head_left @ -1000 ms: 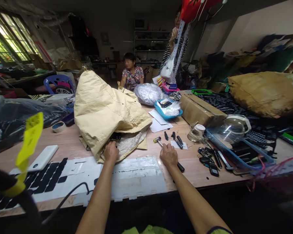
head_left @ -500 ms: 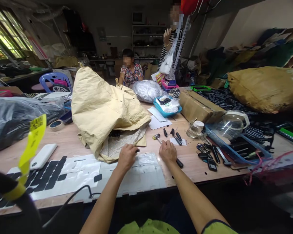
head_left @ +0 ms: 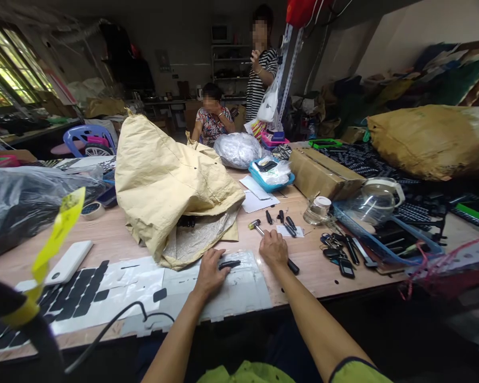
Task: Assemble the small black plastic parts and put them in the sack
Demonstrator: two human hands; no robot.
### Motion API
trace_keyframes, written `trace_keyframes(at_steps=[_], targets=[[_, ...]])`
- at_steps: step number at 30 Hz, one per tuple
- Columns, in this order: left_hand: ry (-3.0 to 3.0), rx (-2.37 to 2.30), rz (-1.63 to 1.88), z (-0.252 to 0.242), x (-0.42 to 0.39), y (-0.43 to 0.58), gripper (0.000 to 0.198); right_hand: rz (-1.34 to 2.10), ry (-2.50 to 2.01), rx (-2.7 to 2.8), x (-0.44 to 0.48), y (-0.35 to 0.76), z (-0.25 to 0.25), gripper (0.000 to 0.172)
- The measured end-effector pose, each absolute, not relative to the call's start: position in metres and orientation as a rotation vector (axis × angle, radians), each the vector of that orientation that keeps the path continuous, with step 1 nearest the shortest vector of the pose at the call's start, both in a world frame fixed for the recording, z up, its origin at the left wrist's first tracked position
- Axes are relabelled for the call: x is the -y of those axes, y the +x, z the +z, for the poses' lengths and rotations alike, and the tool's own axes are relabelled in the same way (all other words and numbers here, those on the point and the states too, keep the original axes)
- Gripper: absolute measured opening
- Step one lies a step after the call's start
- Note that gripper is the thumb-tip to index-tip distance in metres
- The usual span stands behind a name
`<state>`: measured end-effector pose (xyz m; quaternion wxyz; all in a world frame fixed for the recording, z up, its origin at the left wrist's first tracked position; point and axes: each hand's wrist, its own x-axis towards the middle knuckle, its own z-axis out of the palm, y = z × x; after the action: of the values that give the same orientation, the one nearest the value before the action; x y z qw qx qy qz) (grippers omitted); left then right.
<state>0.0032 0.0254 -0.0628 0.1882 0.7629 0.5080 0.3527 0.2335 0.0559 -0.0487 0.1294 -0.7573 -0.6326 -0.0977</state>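
My left hand point(head_left: 212, 272) rests on the grey-white mat point(head_left: 243, 292), its thumb and fingers apart around one end of a small black part point(head_left: 230, 264) that lies there. Closed round the handle of a small hammer point(head_left: 293, 267) is my right hand point(head_left: 273, 249); the metal head lies beyond the knuckles and the black grip sticks out behind. Several black parts point(head_left: 290, 226) lie past the hammer, some on a white card. A large cream sack point(head_left: 171, 181) stands open beyond my left hand, with dark items inside its mouth.
Right of the hammer are keys point(head_left: 335, 247), a glass jar point(head_left: 318, 210) and a blue tray point(head_left: 395, 255) of tools. A cardboard box point(head_left: 323, 173) sits behind. At left lie a white device point(head_left: 69, 261) and black stickers point(head_left: 91, 287). Two people point(head_left: 213, 119) are across the table.
My left hand has opened from a pinch, and the black part now lies on the mat. The right hand stays on the hammer. The seated person's hand has risen to the face.
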Motion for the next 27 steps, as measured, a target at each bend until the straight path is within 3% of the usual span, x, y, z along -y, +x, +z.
trace_keyframes(at_steps=[6, 27], targets=[[2.088, -1.415, 0.963, -0.0645, -0.0317, 0.0031, 0.017, -0.275, -2.203, 1.839, -0.0561, 0.234, -0.0483, 0.026], [1.997, -1.399, 0.938, -0.0591, -0.0331, 0.0032, 0.02, -0.283, -2.194, 1.839, -0.0561, 0.2348, -0.0482, 0.027]])
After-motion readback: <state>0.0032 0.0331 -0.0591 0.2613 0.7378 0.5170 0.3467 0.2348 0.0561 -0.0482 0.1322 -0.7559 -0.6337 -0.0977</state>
